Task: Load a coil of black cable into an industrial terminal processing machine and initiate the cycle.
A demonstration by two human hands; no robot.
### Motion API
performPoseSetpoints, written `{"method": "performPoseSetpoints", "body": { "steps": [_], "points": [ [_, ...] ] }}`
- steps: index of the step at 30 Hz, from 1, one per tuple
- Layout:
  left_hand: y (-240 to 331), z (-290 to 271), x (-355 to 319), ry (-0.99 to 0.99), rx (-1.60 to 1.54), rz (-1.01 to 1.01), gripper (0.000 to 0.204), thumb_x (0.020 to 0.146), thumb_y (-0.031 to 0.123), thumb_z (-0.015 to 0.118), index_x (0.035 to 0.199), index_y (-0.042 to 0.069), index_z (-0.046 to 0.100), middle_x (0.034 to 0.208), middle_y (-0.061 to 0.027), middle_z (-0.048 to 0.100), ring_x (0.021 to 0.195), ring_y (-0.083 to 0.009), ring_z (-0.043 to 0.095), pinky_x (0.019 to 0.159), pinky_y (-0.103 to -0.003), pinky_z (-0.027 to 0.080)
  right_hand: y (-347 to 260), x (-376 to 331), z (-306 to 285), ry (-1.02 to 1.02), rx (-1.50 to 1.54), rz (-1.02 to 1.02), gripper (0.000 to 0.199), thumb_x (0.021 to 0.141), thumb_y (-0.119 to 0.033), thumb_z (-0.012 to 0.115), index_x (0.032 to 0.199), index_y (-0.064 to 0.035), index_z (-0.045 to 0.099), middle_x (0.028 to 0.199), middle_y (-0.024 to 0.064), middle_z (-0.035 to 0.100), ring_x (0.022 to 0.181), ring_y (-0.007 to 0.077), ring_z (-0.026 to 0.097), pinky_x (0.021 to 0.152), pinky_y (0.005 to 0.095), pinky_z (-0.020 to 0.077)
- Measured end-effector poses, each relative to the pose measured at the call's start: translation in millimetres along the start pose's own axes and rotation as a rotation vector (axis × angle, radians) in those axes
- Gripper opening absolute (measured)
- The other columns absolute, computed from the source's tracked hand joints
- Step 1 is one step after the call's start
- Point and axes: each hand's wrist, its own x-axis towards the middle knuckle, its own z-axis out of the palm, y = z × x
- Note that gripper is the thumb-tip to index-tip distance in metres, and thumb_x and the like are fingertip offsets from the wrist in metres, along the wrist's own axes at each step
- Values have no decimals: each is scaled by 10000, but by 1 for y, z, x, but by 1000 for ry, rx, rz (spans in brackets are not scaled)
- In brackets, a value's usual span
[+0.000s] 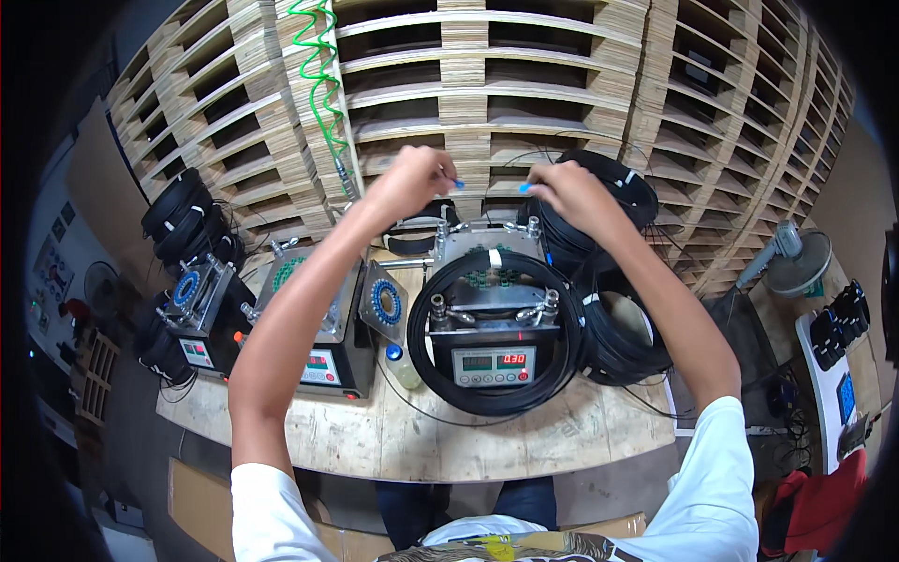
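Observation:
Both hands are raised over the back of the middle machine (487, 309), a metal-topped device with a red-lit display. My left hand (419, 178) is closed in a pinch, a small blue plastic piece (459, 184) showing at its fingertips. A similar blue piece (524, 188) sits between the pinched fingers of my right hand (573, 194). The two hands are apart. A coil of black cable (423, 375) with a white tie rings the front of the machine. Green-dotted fittings (492, 278) show on its top plate. Whether cable runs from the blue pieces cannot be made out.
Two similar machines stand left, one near (323, 375), one farther (195, 351). A round blue-ringed plate (386, 302) leans beside a small bottle (405, 370). More black cable coils (623, 328) lie right. Stacked pallets (464, 75) rise behind; a fan (796, 262) stands right.

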Motion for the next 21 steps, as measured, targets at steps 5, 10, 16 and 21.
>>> {"method": "performPoseSetpoints", "body": {
  "steps": [5, 10, 16, 21],
  "points": [
    [-29, 61, 20, -168, -31, 118, 163, 770, 5, 752, 932, -3, 752, 847, -187, 734, 810, -270, 737, 735, -356, 571, 10, 34, 62, -282, -71, -197, 115, 851, -133, 707, 910, -37, 730, 876, 204, 702, 829, 379, 693, 692, 466, 540],
    [-49, 91, 15, -236, -83, 38, 162, 766, -29, 738, 928, -23, 747, 825, -187, 732, 773, -266, 740, 702, -352, 573, -15, 50, 74, -638, -175, -74, 97, 788, -37, 684, 858, -52, 749, 990, 173, 730, 944, 358, 712, 759, 437, 569],
    [-58, 96, 16, -240, -133, 45, 146, 777, -34, 729, 922, -47, 741, 779, -178, 726, 743, -254, 736, 681, -345, 564, -13, 49, 81, -687, -286, -160, 116, 761, -13, 703, 871, -10, 742, 977, 184, 729, 952, 342, 718, 759, 428, 582],
    [-58, 91, 14, -242, -170, 44, 130, 740, -44, 721, 868, -47, 742, 782, -195, 727, 737, -261, 738, 659, -343, 563, -23, 49, 85, -610, -337, -331, 130, 771, -14, 688, 891, -25, 736, 930, 172, 735, 890, 340, 728, 735, 435, 585]
  ]
}}
